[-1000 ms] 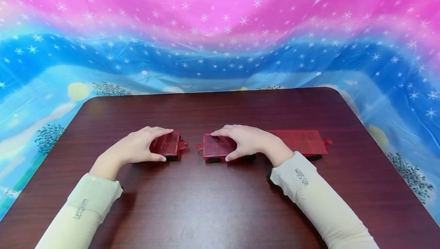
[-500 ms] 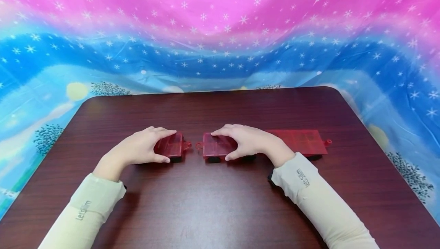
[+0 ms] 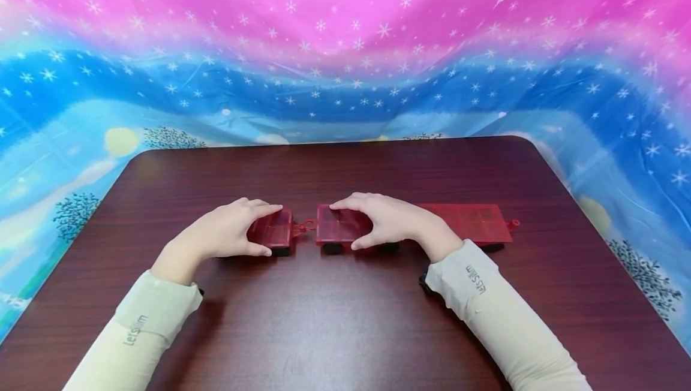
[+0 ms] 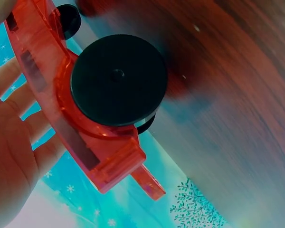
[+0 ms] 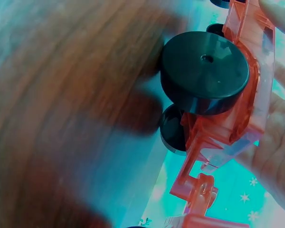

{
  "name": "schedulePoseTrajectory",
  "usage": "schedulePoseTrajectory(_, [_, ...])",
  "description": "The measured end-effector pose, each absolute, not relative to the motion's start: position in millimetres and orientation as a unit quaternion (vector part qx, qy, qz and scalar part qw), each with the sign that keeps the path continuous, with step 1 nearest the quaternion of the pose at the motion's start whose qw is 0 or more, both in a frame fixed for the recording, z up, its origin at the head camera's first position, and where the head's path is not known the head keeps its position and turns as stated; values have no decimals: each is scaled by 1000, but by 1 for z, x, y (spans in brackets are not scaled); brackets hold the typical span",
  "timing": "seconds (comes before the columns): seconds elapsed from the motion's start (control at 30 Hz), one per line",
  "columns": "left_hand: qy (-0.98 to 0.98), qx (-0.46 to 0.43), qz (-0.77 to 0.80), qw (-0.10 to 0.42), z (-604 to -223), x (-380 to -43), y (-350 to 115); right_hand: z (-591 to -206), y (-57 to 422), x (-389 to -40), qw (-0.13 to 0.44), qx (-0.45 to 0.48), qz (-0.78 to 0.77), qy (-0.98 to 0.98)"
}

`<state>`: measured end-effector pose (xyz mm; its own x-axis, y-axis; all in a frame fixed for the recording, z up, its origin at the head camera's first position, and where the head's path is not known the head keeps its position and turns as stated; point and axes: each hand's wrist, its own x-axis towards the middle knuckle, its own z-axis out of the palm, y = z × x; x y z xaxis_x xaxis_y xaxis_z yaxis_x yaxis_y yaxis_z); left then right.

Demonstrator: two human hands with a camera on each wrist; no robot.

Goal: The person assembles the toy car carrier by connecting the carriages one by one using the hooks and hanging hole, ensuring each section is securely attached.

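Note:
In the head view my left hand (image 3: pixel 224 232) grips a see-through red toy wagon (image 3: pixel 275 228) with black wheels, thumb on the near side and fingers on the far side. A second red toy wagon (image 3: pixel 337 223), to its right, is held the same way by my right hand (image 3: pixel 391 221). Between them the small red couplings (image 3: pixel 306 225) overlap; whether they are hooked I cannot tell. The left wrist view shows a big black wheel (image 4: pixel 118 80) and a coupling tab (image 4: pixel 149 183). In the right wrist view a red hitch (image 5: pixel 199 192) meets another red piece at the bottom.
A third red wagon (image 3: pixel 475 222) stands in line behind my right hand, with a coupling at its right end. The dark wooden table (image 3: pixel 329 319) lies under everything. A pink and blue snowflake cloth (image 3: pixel 345 67) hangs around its back and sides.
My left hand has moved its wagon to the right, narrowing the gap until the couplings overlap. The front end of the right hand's wagon has shifted slightly up and left.

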<state>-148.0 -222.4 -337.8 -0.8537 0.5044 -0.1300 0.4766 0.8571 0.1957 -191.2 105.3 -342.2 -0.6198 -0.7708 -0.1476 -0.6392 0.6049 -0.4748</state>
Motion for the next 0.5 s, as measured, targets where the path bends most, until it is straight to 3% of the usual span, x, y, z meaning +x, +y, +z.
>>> schedulePoseTrajectory(0.5, [958, 259, 80, 91, -340, -149, -216, -345, 102, -193, 164, -411, -179, 879])
